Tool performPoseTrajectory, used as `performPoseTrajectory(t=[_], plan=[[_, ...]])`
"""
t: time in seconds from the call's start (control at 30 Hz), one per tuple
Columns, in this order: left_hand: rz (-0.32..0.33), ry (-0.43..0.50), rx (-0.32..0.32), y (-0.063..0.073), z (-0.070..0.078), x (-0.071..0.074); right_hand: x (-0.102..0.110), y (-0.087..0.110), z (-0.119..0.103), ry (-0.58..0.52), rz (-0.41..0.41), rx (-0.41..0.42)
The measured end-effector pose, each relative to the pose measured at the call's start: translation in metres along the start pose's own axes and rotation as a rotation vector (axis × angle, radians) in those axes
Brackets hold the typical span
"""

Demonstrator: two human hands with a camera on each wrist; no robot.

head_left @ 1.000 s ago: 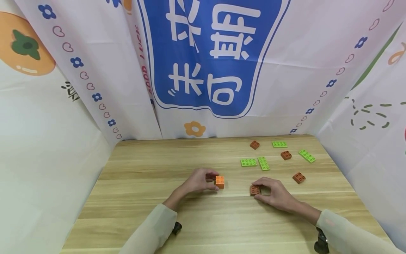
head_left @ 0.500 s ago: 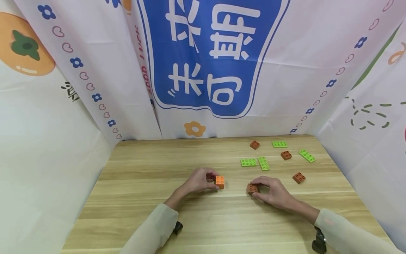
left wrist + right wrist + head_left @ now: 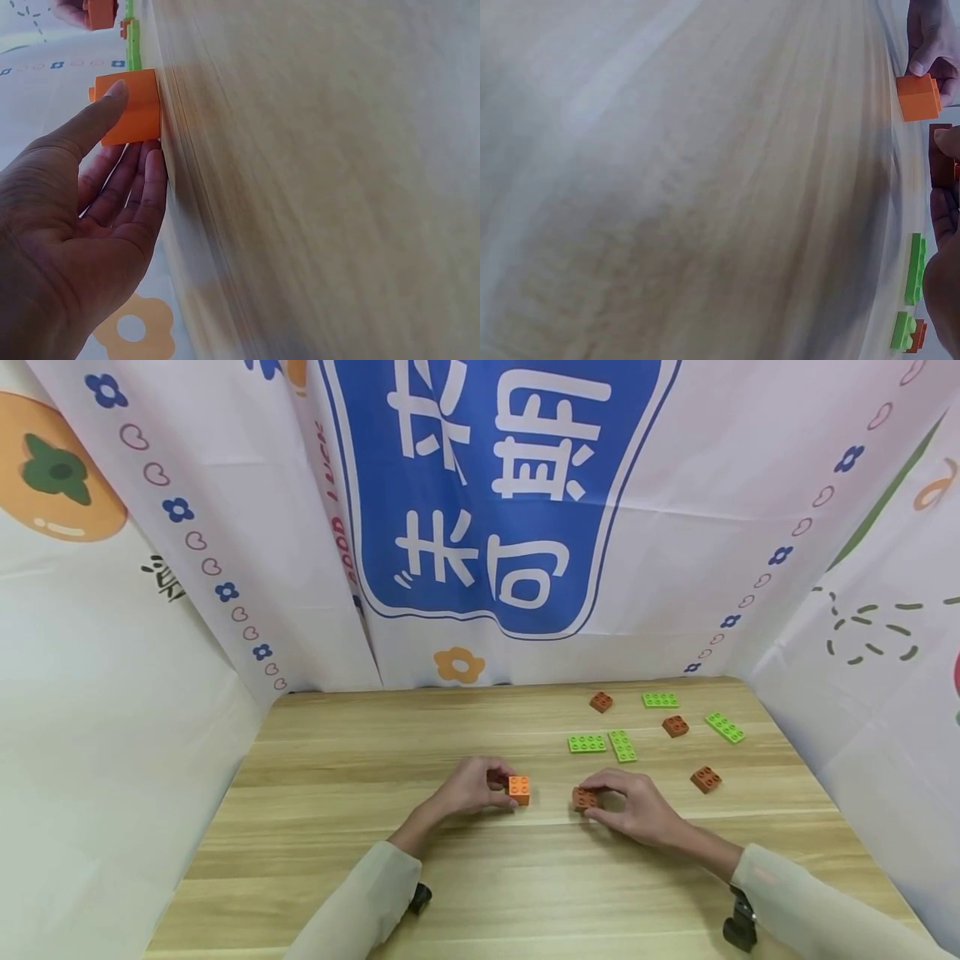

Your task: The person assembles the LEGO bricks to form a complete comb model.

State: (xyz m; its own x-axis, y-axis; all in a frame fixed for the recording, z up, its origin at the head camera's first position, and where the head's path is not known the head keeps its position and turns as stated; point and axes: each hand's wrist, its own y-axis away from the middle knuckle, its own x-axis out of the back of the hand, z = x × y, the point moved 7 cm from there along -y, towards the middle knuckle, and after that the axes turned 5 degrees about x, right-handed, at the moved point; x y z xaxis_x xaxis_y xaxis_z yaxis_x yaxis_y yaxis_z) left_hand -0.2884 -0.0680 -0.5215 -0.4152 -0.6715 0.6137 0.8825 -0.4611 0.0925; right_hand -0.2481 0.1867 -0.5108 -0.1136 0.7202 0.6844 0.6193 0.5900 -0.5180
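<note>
My left hand [image 3: 474,785] pinches an orange toy building brick [image 3: 519,790] between thumb and fingers, low at the middle of the wooden table. In the left wrist view the thumb lies along the near side of this orange brick [image 3: 139,109], and its studs face left. To the right, my right hand [image 3: 633,803] grips a brown building brick [image 3: 584,799] by its edges, studs up. A short gap separates the two bricks. The right wrist view shows the brown brick [image 3: 939,154] partly covered by my fingers, with the orange brick [image 3: 918,97] just beyond it.
Green flat bricks [image 3: 587,743] and brown bricks [image 3: 706,779] lie scattered over the back right of the wooden table [image 3: 337,777]. Printed white cloth [image 3: 675,568] hangs behind the table and along both sides.
My right hand has moved left with the brown brick, bringing it closer to the orange one. My left hand and the orange brick have stayed in place.
</note>
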Motion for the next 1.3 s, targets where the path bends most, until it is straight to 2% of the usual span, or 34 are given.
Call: performPoseTrajectory(t=[0.4,0.67,1.03,1.3], plan=[[-0.002,0.012,-0.006,0.000,-0.001,0.000,-0.003,-0.018,-0.003,-0.067,0.019,0.017],[0.001,0.028,0.011,-0.001,-0.002,0.001,-0.006,-0.033,-0.007,-0.029,0.029,0.018],[0.011,0.015,0.002,-0.001,0.000,0.001,-0.016,-0.052,-0.010,-0.033,0.033,0.046],[0.006,0.005,-0.016,-0.002,0.001,0.001,-0.026,-0.063,-0.013,-0.070,0.019,0.027]])
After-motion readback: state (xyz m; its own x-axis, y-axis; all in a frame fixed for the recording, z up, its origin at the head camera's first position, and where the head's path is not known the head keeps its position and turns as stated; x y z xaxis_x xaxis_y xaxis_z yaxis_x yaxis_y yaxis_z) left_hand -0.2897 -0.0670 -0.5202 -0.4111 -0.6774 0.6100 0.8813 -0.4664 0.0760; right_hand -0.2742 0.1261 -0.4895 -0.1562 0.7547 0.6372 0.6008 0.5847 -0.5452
